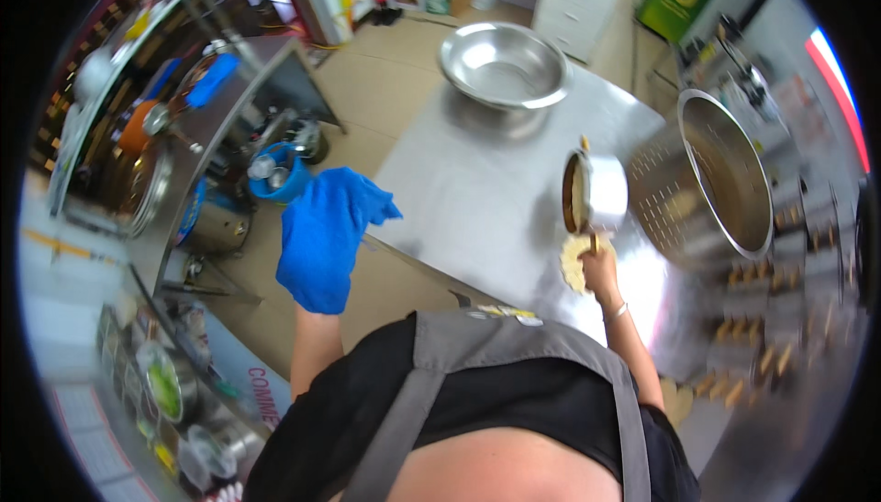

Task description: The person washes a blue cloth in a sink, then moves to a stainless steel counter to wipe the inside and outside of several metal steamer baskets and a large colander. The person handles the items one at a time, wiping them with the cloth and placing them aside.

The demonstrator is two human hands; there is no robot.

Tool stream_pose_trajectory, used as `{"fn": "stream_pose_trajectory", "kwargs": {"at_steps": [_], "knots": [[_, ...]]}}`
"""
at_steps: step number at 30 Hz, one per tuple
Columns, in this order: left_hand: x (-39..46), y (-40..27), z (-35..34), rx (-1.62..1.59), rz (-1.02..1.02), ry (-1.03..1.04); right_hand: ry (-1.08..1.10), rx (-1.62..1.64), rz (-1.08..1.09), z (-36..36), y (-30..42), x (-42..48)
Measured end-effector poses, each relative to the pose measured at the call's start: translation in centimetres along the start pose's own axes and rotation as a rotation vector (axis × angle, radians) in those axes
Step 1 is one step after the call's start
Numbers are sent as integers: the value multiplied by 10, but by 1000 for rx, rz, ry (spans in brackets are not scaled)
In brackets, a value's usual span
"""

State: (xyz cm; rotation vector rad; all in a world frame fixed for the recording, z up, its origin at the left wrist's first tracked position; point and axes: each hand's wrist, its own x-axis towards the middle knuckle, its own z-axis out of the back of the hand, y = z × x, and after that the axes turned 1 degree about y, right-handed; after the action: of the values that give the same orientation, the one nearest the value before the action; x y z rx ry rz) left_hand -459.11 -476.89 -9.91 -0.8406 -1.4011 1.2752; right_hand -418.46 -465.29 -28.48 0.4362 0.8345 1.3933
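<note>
A blue cloth [322,240] covers my left hand, hiding its fingers; only the bare wrist [318,323] shows below it. This hand is raised left of the stainless steel table [447,206], with floor beneath it in the view. At the table's right side, my right hand [601,273] grips a gold-coloured handle of a small metal pot [608,193]. The pot is tipped on its side, its mouth facing left. A second gold handle [585,143] sticks out at its far side. Under my right hand is a round cream pad with a scalloped edge [572,264], its material unclear.
A wide steel basin [506,65] stands at the table's far end. Right of the pot is a tall perforated steel strainer pot [698,178]. On the left, a steel counter [227,96] holds cookware, with a blue bucket [279,175] beside it. White drawers [575,10] stand beyond.
</note>
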Motion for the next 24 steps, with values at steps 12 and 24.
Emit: {"fn": "stream_pose_trajectory", "kwargs": {"at_steps": [12, 24], "knots": [[10, 85, -64, -346, 292, 45, -130, 217, 96, 74, 0, -15], [53, 49, -195, 817, -549, 25, 958, 749, -182, 62, 145, -75]]}}
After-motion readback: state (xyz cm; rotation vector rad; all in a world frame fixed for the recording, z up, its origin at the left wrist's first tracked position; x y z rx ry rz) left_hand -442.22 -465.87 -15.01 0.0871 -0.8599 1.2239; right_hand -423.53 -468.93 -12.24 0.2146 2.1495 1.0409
